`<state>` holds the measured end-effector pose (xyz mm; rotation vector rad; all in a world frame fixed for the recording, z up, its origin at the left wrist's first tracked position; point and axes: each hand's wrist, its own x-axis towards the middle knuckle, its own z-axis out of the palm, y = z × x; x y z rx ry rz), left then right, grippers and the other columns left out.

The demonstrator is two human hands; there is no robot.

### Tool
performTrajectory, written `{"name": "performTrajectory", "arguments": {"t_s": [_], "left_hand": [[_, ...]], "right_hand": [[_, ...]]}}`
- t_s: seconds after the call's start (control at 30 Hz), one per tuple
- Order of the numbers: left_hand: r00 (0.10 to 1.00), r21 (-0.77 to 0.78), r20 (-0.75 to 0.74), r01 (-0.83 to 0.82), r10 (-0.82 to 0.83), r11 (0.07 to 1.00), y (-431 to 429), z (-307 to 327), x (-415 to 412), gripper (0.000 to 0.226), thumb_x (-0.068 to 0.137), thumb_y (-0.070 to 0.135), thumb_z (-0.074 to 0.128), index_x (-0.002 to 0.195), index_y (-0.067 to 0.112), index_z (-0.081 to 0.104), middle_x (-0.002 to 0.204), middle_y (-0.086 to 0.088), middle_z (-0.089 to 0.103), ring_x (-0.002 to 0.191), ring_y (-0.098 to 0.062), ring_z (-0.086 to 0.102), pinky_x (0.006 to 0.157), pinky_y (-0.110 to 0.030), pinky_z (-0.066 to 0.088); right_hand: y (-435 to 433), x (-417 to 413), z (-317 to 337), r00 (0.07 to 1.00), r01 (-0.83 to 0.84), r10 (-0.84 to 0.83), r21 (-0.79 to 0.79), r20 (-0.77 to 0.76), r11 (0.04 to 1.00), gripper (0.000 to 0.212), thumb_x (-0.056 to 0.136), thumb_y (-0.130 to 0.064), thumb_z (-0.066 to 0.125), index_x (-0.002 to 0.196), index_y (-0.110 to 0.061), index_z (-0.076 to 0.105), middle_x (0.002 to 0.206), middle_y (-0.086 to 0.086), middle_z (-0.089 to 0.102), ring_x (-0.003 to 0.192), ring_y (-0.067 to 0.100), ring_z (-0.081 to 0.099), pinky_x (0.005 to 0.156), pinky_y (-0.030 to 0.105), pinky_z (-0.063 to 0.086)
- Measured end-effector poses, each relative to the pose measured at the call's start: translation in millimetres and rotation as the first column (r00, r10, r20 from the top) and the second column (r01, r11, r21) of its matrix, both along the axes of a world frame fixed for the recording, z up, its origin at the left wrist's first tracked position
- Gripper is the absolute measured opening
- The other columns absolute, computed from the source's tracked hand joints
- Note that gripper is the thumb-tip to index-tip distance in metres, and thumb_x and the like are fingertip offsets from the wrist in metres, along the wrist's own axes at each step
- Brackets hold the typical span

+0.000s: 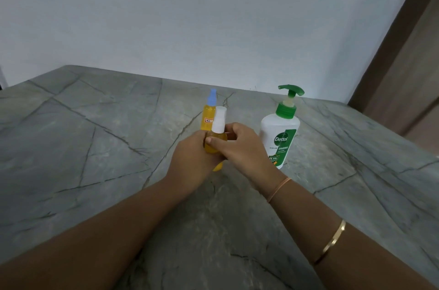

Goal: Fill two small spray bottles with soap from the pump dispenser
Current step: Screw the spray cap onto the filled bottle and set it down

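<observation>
A small spray bottle with a white top (217,128) holds yellow soap and is lifted slightly above the table. My left hand (193,156) grips its body from the left. My right hand (240,144) holds it from the right, thumb across its front. Behind it stands a second small spray bottle with a blue top (208,113), also yellow inside, bearing a small label. The white pump dispenser (280,132) with a green pump head stands upright to the right, close beside my right hand.
A grey marble-patterned table (95,147) carries everything. A pale wall runs along its far edge. A brown door frame (403,63) rises at the right.
</observation>
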<state>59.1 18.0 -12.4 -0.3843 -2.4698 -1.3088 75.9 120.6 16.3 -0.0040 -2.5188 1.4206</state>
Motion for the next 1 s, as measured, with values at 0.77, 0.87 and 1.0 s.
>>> {"name": "performTrajectory", "arguments": {"t_s": [0.77,0.87,1.0], "left_hand": [[0.998,0.249,0.03,-0.052,0.046,0.967,-61.4,-4.2,-67.7,0.049,0.077,0.018,0.073,0.121,0.016,0.052,0.116,0.002,0.061,0.103,-0.015,0.059,0.085,-0.027,0.047],[0.999,0.219,0.015,-0.054,0.053,0.974,-61.5,-5.8,-74.4,0.051,0.08,0.018,0.07,0.127,0.014,0.05,0.123,-0.001,0.059,0.108,-0.017,0.058,0.089,-0.029,0.046],[0.998,0.187,0.031,-0.059,0.054,0.981,-62.1,-9.6,-82.3,0.046,0.083,0.016,0.066,0.126,0.014,0.05,0.122,-0.004,0.06,0.108,-0.018,0.057,0.088,-0.028,0.046]], "right_hand": [[-60.0,-95.3,14.7,0.988,0.053,-0.018,0.229,-0.154,0.972,0.02,0.081,-0.031,0.065,0.08,-0.013,0.056,0.071,-0.002,0.052,0.072,0.015,0.052,0.051,0.021,0.032],[-63.2,-106.3,14.0,0.986,0.078,-0.042,0.224,-0.161,0.971,0.022,0.081,-0.031,0.065,0.086,-0.01,0.06,0.078,0.0,0.056,0.075,0.016,0.053,0.05,0.02,0.032],[-63.1,-113.5,9.3,0.989,0.082,-0.05,0.228,-0.14,0.97,0.024,0.081,-0.033,0.067,0.081,-0.013,0.055,0.074,-0.001,0.051,0.075,0.016,0.051,0.05,0.019,0.029]]}}
